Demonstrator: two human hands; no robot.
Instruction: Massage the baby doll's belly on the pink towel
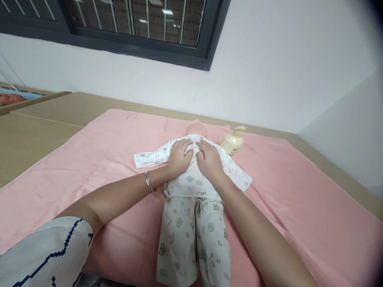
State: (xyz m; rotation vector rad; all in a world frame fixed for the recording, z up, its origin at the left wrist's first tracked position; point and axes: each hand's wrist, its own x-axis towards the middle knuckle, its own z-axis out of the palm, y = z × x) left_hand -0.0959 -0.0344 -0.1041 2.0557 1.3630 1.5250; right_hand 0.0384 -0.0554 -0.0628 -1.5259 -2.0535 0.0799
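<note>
A baby doll (196, 129) lies on a pink cloth, its bald head pointing away from me. It wears a white patterned long-sleeved top (191, 181) and matching trousers (179, 235). My left hand (180, 156) rests on the left side of the upper top, fingers spread. On the right side, my right hand (209, 159) lies the same way, fingers extended over the chest or back area; which one I cannot tell. Both hands touch the fabric. The doll's own hands and feet are not visible. A silver bangle circles my left wrist.
A cream pump bottle (232, 141) stands right of the doll's head, close to the right sleeve. The pink cloth (287, 179) covers a wooden surface (38, 131) below a wall and dark-framed window (167, 56). Part of another doll (12, 99) shows at far left.
</note>
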